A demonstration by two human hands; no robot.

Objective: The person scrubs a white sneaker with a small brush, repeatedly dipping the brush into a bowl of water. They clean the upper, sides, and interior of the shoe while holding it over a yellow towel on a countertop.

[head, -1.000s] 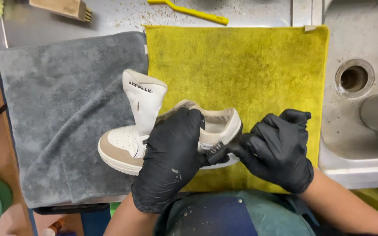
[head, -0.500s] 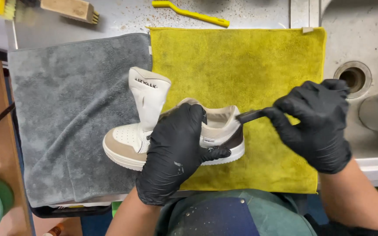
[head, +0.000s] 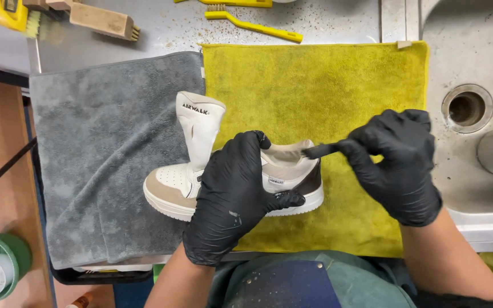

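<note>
Shoe (head: 292, 171) lay lengthwise, toe left of your left hand (head: 232, 197) clamping it; your right hand (head: 397, 162) pinched a brush (head: 320, 150) at its heel, yellow cloth (head: 326, 85) spreading beyond.

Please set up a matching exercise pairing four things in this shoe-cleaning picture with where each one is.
Things:
1. sneaker
2. left hand
3. right hand
4. yellow brush

Places:
A. lying on the metal counter beyond the yellow towel
B. pinching a small dark tool at the shoe's heel collar
C. standing where the grey towel meets the yellow one
D. gripping the shoe's middle

Pairs: 1-C, 2-D, 3-B, 4-A
</note>
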